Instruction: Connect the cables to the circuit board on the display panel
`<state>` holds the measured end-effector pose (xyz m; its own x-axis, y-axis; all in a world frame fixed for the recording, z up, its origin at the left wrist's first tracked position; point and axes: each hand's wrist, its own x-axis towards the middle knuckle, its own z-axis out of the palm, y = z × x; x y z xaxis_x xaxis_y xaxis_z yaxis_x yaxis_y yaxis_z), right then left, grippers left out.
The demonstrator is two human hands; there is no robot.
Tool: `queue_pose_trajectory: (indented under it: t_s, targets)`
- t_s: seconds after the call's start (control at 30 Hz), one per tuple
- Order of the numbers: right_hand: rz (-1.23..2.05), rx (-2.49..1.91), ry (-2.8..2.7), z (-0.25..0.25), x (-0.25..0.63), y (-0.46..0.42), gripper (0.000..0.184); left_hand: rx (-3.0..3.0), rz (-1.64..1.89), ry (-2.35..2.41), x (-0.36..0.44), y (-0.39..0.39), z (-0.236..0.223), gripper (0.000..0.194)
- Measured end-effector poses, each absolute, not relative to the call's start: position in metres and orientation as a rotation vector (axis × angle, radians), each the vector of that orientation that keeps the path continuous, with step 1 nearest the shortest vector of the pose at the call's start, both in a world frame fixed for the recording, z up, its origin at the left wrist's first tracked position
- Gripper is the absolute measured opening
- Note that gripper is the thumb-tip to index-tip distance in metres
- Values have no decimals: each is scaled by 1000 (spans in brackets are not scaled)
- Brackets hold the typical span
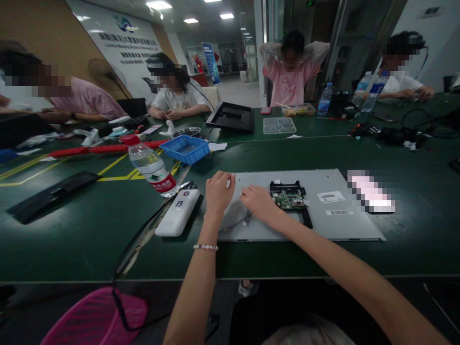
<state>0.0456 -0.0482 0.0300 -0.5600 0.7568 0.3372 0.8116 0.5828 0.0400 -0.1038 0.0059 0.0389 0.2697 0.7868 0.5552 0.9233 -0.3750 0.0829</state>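
A flat grey metal display panel lies on the table before me. My left hand is closed at the panel's upper left edge, its fingertips pinched together. My right hand is also closed, over the panel's left half, fingertips pointing toward the left hand. Whatever either hand holds is too small or hidden to make out. Just right of my right hand, a green circuit board sits in a black frame on the panel. A thin dark cable crosses the panel below my hands, partly covered.
Left of the panel are a white power bank, a water bottle and a blue basket. A lit phone lies to the right. A black casing is farther back. Several people sit around the table.
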Motion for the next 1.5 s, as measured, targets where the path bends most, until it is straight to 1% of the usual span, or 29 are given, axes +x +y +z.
queue_pose_trajectory:
  t_s: [0.23,0.33,0.47,0.67,0.77,0.83,1.03,1.17,1.27,1.37,1.5]
  targets:
    - [-91,-1324,-2506,27,33,-60,17,-2263,-714,-1614,-102,4,39,29]
    - [-9,-1291,-2422,35,48,-72,23,-2264,-709,-1633,-103,4,38,29]
    - [144,-1357,-2272,37,107,-83,26,-2323,-638,-1624,-102,5,36,29]
    - [467,-1601,-1932,11,219,-91,20,-2375,-554,-1604,-98,7,31,27]
    - [659,-1635,-1855,-2,241,-96,27,-2369,-527,-1598,-98,8,29,28]
    - [715,-1637,-1825,-8,242,-98,29,-2368,-509,-1597,-98,8,28,29]
    - [699,-1623,-1812,-13,231,-96,27,-2407,-439,-1598,-97,8,28,29]
    - [664,-1657,-1737,-10,241,-97,18,-2439,-361,-1603,-95,8,29,31]
    - [570,-1764,-1673,-11,258,-98,16,-2464,-308,-1591,-94,9,29,32]
    - [491,-1894,-1691,-15,275,-99,17,-2469,-274,-1589,-94,9,28,33]
    - [268,-1927,-1763,-15,277,-97,27,-2475,-231,-1616,-95,10,27,33]
